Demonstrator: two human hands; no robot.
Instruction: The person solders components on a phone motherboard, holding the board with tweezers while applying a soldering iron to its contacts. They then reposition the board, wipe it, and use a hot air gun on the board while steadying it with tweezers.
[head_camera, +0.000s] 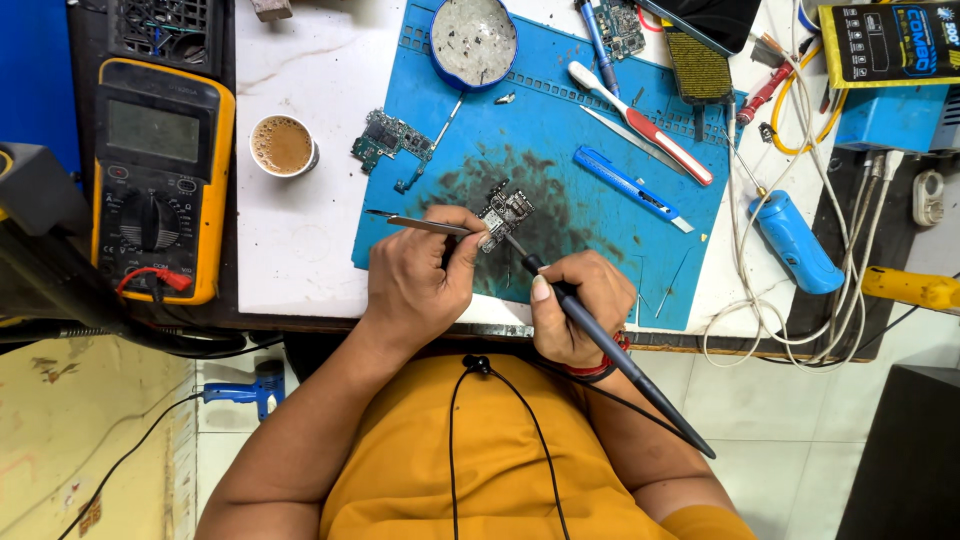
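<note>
Orange shirt fills the near edge, w/ a black cord hanging down our chest. Just past it our right hand (580, 310) has its fingers closed pen-style round the soldering iron (600, 345); its long axis runs from lower right up to upper left, tip landing at the small circuit board (505, 215). Our left hand (420, 275) pinches the tweezers (415, 224), lying approx. flat, handle end out to the left, points at the board's left edge. So the board sits just beyond both sets of fingertips, on the stained blue mat (600, 240), left hand a touch closer. Farther off on the desk (290, 240): a second board (390, 140), cup of tea (283, 145), yellow multimeter (160, 180), round tin (473, 40).
</note>
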